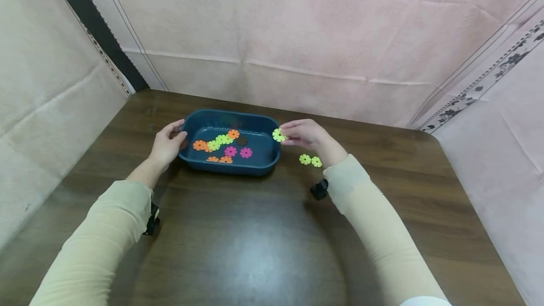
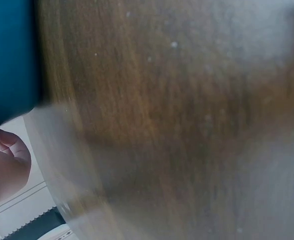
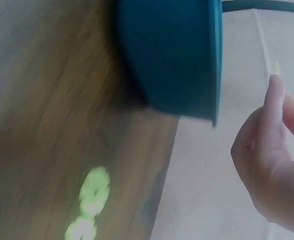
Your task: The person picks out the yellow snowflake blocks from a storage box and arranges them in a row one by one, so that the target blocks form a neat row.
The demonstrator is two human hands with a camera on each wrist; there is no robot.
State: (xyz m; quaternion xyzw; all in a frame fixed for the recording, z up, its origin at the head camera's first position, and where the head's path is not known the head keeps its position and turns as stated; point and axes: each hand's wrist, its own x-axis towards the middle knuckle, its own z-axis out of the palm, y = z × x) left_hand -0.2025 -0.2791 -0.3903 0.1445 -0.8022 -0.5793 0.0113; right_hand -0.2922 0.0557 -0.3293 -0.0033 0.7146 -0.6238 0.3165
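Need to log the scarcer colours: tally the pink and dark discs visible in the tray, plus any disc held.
Pink notched discs in the blue tray: 2
Dark notched disc there: 1
Yellow-green notched disc in the right hand: 1
Total: 4

Brown wood-grain table (image 1: 255,230): blue tub (image 1: 229,168), yellow-green discs (image 1: 305,159) beside.
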